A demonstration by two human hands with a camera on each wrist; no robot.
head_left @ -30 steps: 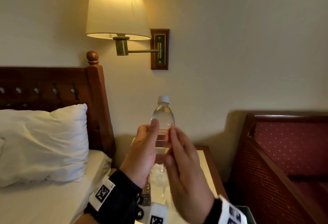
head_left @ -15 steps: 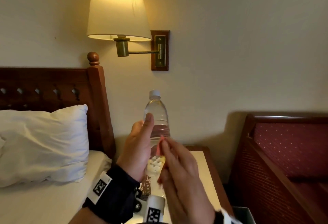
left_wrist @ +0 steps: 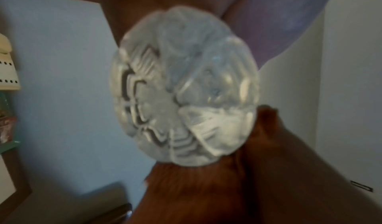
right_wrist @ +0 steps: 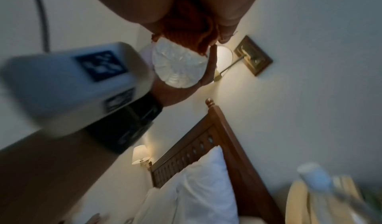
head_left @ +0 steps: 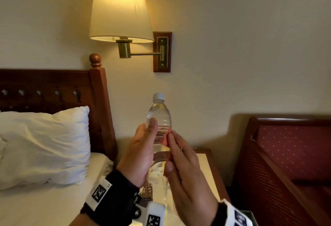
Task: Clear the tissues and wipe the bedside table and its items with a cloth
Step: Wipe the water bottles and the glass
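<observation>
My left hand [head_left: 143,147] grips a clear water bottle [head_left: 159,118] with a white cap, held upright above the bedside table [head_left: 206,161]. My right hand [head_left: 180,163] holds a small orange-pink cloth [head_left: 165,139] and presses it against the bottle's right side, fingers stretched along it. The left wrist view is filled by the bottle's ribbed base [left_wrist: 184,87], with my left hand [left_wrist: 227,186] below it. Bunched under my right hand's fingers in the right wrist view is the cloth [right_wrist: 186,29], lying against the bottle's base [right_wrist: 177,65].
A lit wall lamp [head_left: 120,7] hangs above the table. The wooden headboard [head_left: 98,100], a white pillow [head_left: 44,145] and the bed lie to the left. A red upholstered seat [head_left: 286,154] stands close on the right. A dark patterned packet [head_left: 147,191] lies on the table under my hands.
The right hand slid down the bottle's side and back up, and the cloth now shows at its fingertips. The left hand shifted the bottle slightly left and kept its grip.
</observation>
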